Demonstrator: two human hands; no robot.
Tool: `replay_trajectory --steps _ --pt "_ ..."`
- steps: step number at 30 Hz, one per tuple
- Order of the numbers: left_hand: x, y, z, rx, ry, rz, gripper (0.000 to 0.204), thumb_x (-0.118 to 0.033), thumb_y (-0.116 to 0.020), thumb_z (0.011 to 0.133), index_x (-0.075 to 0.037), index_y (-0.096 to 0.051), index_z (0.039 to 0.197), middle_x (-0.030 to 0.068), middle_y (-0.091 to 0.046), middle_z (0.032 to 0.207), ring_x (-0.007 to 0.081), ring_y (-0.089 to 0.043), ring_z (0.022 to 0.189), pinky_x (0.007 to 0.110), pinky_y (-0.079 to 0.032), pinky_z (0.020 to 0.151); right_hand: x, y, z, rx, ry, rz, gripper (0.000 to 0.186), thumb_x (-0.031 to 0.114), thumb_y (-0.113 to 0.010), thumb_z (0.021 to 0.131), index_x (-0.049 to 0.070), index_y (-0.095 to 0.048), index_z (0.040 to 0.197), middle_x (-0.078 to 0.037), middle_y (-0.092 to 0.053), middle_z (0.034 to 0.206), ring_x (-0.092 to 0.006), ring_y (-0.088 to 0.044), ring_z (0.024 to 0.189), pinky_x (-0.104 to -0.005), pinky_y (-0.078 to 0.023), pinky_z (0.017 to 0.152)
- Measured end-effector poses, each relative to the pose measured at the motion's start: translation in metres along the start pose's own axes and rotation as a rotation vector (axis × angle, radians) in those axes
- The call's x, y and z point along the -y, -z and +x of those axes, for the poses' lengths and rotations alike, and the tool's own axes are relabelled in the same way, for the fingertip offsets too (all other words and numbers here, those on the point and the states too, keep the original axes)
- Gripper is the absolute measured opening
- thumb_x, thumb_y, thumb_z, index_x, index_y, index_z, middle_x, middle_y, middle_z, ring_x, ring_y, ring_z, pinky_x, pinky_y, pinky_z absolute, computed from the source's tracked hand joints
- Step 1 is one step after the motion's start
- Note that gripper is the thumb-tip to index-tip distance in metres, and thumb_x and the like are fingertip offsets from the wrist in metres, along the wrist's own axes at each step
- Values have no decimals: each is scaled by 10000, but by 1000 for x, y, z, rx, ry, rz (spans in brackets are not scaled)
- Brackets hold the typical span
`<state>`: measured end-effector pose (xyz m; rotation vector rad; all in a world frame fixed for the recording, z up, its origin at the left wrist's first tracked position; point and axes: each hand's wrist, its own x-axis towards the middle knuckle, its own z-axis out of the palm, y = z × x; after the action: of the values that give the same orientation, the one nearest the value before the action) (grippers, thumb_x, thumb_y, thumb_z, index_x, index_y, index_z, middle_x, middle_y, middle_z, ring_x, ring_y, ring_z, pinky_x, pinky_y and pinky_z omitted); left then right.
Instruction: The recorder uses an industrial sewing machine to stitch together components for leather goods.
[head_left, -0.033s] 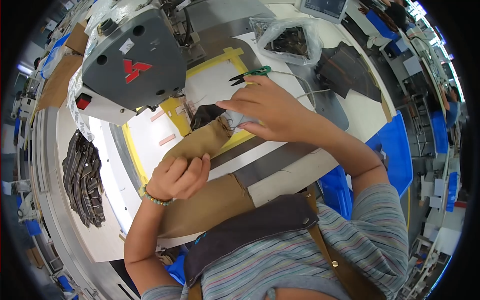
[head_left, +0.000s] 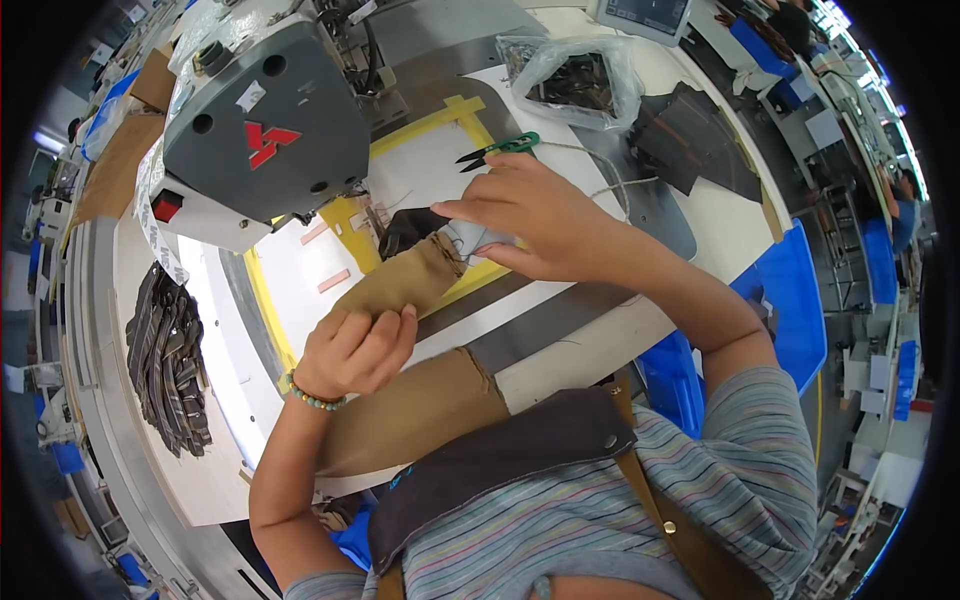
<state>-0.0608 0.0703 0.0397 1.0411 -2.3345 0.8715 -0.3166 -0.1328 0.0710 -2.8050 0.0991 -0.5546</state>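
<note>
My left hand (head_left: 362, 350), with a beaded bracelet at the wrist, is closed on a piece of brown fabric (head_left: 408, 278). The fabric's far end is gathered, with loose dark threads. There my right hand (head_left: 535, 215) pinches a pale grey-blue piece (head_left: 470, 238) between thumb and index finger. Green-handled thread snips (head_left: 500, 149) show just beyond the right knuckles; whether the hand touches them is unclear. Behind the gathered end sits a dark cloth piece (head_left: 405, 228), partly hidden. Another stretch of brown fabric (head_left: 420, 405) lies along the near table edge, below my left hand.
A grey sewing machine head (head_left: 265, 120) overhangs the yellow-taped work area at left. Dark fabric strips (head_left: 165, 365) are piled at far left. An open plastic bag of dark pieces (head_left: 580, 85) and flat dark panels (head_left: 695, 140) lie at the back right. Blue bins (head_left: 790, 290) stand at right.
</note>
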Motion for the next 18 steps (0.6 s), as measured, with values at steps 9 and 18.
replay_trajectory --steps 9,18 --pt "3 -8 -3 31 182 -30 344 -60 -812 803 -59 -767 1144 45 -684 1007 182 -655 790 306 -526 621 -9 4 -2 17 -155 370 577 176 -824 909 121 -675 1463 -135 -654 1141 -358 -590 1136 -462 -473 1033" --pt "0 -7 -4 71 215 -55 395 -54 -821 800 -42 -747 1188 69 -674 1043 202 -654 812 324 -548 651 -4 4 -4 -30 -118 360 553 149 -817 901 99 -692 1438 -136 -641 1084 -351 -599 1063 -457 -480 956"
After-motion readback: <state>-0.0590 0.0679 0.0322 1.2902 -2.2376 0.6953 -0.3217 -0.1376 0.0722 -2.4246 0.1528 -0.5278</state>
